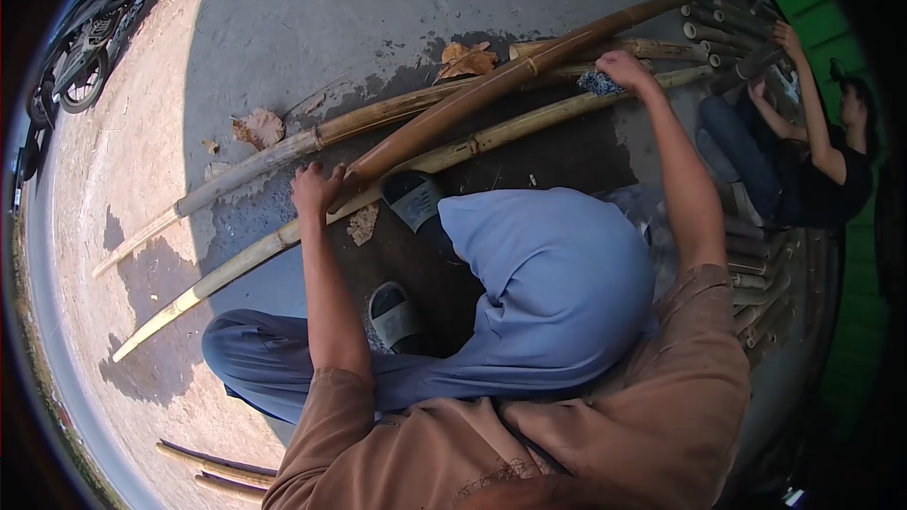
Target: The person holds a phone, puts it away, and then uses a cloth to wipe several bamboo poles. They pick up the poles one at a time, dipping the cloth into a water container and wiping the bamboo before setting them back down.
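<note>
A brown, wet-looking bamboo pole (453, 115) lies slantwise over paler poles on the ground. My left hand (316, 191) is at its near lower end, fingers curled against the end. My right hand (624, 72) is closed on a dark, speckled scrubbing pad (598, 84), beside the brown pole and above a pale pole. One pale yellow pole (425, 162) runs under the brown one, close to my sandalled feet. Another, greyer pole (283, 149) lies farther out, crossing beneath it too.
At the right, a co-worker (812, 161) in dark clothes sits holding a dark pole. Stacked bamboo (713, 38) lies near them, with more bamboo (756, 297) below. Dry leaves (258, 128) rest on the wet concrete. A motorcycle (85, 76) stands at the upper left.
</note>
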`<state>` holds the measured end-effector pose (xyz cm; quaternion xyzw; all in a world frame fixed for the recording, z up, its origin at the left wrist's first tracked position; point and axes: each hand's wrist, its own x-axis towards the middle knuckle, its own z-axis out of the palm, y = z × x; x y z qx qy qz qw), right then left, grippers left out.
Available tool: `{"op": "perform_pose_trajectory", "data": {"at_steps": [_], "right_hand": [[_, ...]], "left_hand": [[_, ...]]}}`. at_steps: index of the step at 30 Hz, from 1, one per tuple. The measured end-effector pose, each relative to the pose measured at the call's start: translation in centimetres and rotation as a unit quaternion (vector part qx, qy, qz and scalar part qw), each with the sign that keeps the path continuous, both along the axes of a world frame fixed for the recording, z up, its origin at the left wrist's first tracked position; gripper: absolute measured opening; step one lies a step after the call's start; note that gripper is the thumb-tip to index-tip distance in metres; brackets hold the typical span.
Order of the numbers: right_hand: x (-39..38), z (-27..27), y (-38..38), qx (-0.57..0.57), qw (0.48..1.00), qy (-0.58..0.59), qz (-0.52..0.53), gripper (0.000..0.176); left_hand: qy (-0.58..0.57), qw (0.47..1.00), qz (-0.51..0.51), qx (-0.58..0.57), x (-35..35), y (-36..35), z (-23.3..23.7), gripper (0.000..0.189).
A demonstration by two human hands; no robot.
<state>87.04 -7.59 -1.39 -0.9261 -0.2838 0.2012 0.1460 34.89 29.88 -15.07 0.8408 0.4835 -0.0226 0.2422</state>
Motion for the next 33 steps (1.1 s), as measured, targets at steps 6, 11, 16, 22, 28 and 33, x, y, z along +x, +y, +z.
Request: {"op": "perform_pose_trajectory", "data": {"at_steps": [6,11,16,22,28,33], "right_hand": [[-15.8,10.3,-15.6,0.111,0.938,0.323,0.053,0.023],[-20.8,10.6,-22.1,0.187,0.888,0.415,0.06,0.023],[-20.7,6.1,-24.9,0.036,0.931,0.362,0.022,0.025],[-20.7,2.0,-19.9,-0.179,0.951,0.233,0.092,0.027],[-19.4,-4.7,-16.4,-0.277,0.93,0.171,0.168,0.03],[-19.3,-7.8,-17.3,-0.307,0.928,0.149,0.152,0.033]], "left_hand": [[0.024,0.978,-0.187,0.085,6.6,-4.5,-1.6,0.092],[0.0,0.972,-0.23,0.044,5.1,-2.3,-2.9,0.074],[0.002,0.975,-0.214,0.051,-0.9,-2.1,-2.6,0.079],[0.152,0.985,-0.075,-0.009,-14.0,5.7,-4.8,0.067],[0.17,0.985,0.016,0.009,-18.1,7.0,-1.4,0.059],[0.102,0.985,-0.091,0.102,-9.9,0.2,-3.6,0.077]]}}
